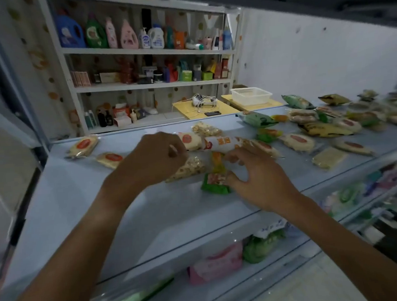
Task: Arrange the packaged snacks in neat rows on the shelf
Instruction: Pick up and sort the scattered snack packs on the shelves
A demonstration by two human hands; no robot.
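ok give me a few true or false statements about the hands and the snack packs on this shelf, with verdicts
1. The right hand touches a green packet. True.
2. The white basket sits on the blue shelf. False: it sits on a yellow table behind.
3. The snacks already lie in neat rows. False: those on the right are scattered.
4. The left hand is over the shelf. True.
5. Both hands are idle at the person's sides. False: both reach among the packets.

Small shop: stocked toiletry shelves (145,52), packaged snacks (299,141) on glass counter (103,202).
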